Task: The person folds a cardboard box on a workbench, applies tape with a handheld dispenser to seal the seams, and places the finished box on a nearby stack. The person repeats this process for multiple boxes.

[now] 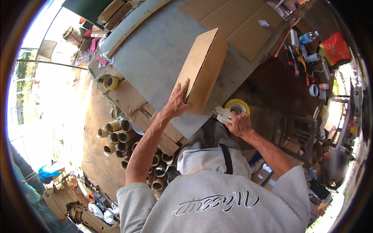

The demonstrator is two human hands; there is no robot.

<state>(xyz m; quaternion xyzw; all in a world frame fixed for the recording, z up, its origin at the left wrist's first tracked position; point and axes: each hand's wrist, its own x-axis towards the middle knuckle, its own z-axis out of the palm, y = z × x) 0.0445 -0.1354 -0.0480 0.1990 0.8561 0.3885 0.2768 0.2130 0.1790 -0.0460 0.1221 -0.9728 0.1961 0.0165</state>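
A brown cardboard box (210, 72) rests at a slant on the grey tabletop (155, 50), near its front corner. My left hand (178, 101) grips the near end of this box, fingers along its left face and thumb round the end edge. Just right of the table's front corner, my right hand (240, 123) is closed round a pale tape dispenser (222, 114) loaded with a yellow tape roll (244, 104). The dispenser is apart from the box. Part of its handle is hidden by my fingers.
Flat cardboard sheets (233, 23) lie on the table's far side, a long wooden strip (134, 28) at its left. Another yellow tape roll (110, 82) stands at the left corner. Several cardboard tubes (123, 136) are stacked below. Tools and bottles (309, 37) are at right.
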